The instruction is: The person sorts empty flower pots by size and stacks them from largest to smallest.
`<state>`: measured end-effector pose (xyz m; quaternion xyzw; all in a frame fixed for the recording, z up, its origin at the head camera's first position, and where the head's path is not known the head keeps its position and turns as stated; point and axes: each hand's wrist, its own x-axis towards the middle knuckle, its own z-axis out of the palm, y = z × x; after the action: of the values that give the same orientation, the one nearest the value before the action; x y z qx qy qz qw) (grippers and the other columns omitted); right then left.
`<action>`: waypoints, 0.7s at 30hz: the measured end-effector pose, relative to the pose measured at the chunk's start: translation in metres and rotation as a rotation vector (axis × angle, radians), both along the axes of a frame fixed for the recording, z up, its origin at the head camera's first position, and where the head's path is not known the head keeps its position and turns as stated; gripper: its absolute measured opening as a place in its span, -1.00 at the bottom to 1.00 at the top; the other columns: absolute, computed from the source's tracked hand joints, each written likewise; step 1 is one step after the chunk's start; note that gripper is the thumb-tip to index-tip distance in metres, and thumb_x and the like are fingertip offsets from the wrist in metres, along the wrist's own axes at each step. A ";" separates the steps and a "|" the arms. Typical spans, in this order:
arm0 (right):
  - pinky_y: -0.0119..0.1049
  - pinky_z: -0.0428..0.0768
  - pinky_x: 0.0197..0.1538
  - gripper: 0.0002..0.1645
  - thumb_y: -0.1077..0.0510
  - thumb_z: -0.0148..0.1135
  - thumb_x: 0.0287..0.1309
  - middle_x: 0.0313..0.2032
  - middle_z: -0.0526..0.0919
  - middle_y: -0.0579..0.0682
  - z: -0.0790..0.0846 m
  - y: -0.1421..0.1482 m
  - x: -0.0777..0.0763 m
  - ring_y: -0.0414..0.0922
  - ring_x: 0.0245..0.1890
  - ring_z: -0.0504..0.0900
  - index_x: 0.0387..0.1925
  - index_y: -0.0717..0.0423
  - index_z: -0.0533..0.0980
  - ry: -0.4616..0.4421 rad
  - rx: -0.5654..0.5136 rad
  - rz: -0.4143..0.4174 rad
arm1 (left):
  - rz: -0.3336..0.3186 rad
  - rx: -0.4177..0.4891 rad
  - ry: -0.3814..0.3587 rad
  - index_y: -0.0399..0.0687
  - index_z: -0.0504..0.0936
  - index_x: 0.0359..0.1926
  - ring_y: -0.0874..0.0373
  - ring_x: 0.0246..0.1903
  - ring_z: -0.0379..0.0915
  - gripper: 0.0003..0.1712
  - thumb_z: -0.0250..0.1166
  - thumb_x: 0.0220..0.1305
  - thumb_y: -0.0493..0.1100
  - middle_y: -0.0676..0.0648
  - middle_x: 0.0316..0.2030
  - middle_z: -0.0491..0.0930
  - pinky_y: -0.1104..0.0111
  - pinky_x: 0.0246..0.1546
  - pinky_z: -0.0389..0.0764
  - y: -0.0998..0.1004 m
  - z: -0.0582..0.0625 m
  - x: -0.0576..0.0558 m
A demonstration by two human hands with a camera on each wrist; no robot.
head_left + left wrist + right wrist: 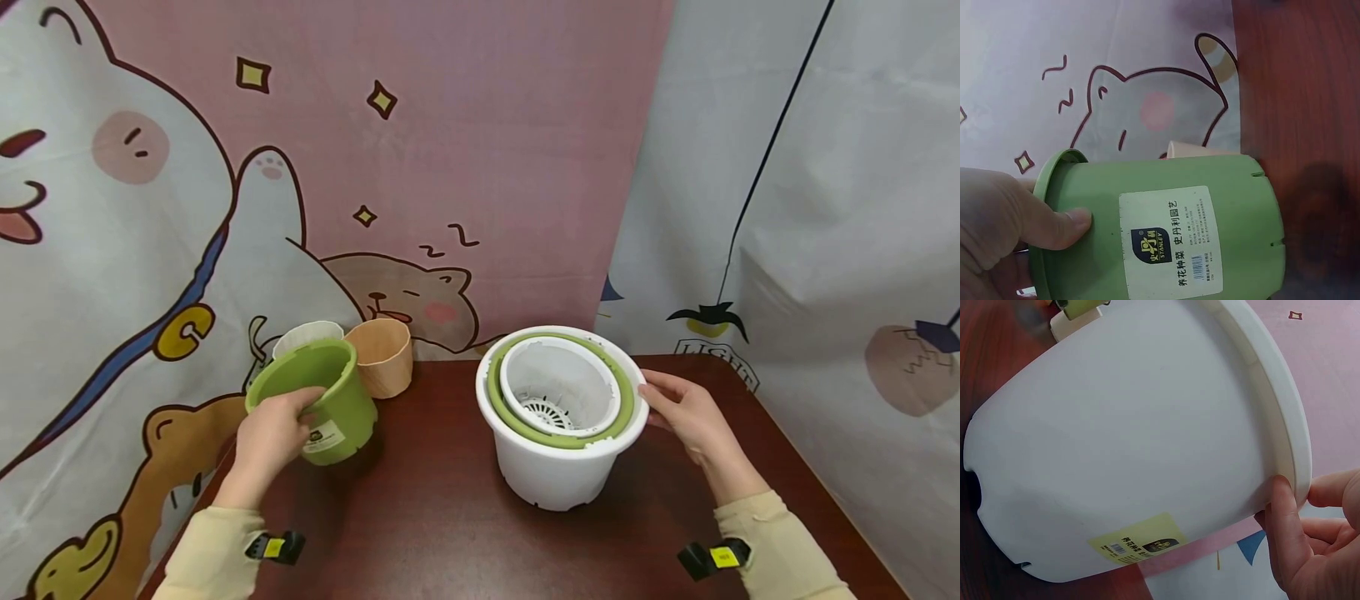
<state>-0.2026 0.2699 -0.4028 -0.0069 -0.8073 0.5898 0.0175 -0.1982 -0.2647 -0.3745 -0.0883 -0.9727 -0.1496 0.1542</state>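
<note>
My left hand point(272, 435) grips the rim of a green flower pot point(350, 408), thumb point(1063, 228) on the outside wall. That pot leans to one side; whether its base touches the table I cannot tell. A white label point(1172, 244) is stuck on its wall. With my right hand point(693, 417) I pinch the rim of a large white flower pot point(551, 475) between thumb and fingers. Nested inside it are another green pot point(495, 385) and a smaller white pot point(558, 367) with a slotted bottom. A yellow label point(1141, 540) shows on the large pot.
Behind the held green pot stand a peach-coloured pot point(386, 362) and a white ribbed pot point(309, 333), partly hidden. All are on a dark red-brown table point(420, 517). A cartoon-printed cloth point(525, 167) hangs along the table's back and sides.
</note>
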 end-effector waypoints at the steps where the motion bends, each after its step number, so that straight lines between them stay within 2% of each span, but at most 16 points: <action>1: -0.38 0.66 -0.15 -0.30 0.02 0.14 0.42 0.23 0.41 0.44 0.000 0.000 0.000 -0.34 -0.24 0.65 0.37 0.42 0.26 -0.001 -0.001 0.001 | -0.005 -0.003 0.006 -0.16 0.68 0.07 -0.14 -0.37 0.61 -0.53 0.32 0.09 -0.45 -0.23 -0.15 0.70 0.09 -0.58 0.48 0.002 0.001 0.001; 13: -0.38 0.65 -0.14 -0.30 0.03 0.13 0.42 0.22 0.42 0.43 0.000 0.001 0.000 -0.35 -0.23 0.64 0.37 0.42 0.25 0.002 -0.008 0.008 | -0.066 -0.001 0.098 -0.09 0.70 0.03 -0.08 -0.40 0.61 -0.54 0.39 0.07 -0.44 -0.17 -0.20 0.72 0.09 -0.57 0.51 0.022 0.018 0.008; 21: -0.38 0.66 -0.14 -0.30 0.03 0.13 0.43 0.21 0.43 0.43 0.000 0.000 0.001 -0.34 -0.23 0.65 0.37 0.42 0.25 0.002 -0.004 0.009 | -0.146 0.018 0.225 0.00 0.72 -0.03 0.00 -0.44 0.60 -0.56 0.39 0.07 -0.46 -0.08 -0.26 0.72 0.14 -0.58 0.51 0.037 0.028 0.008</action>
<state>-0.2020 0.2704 -0.4025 -0.0027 -0.8060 0.5916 0.0154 -0.1897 -0.2281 -0.3466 -0.1739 -0.9388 -0.1583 0.2517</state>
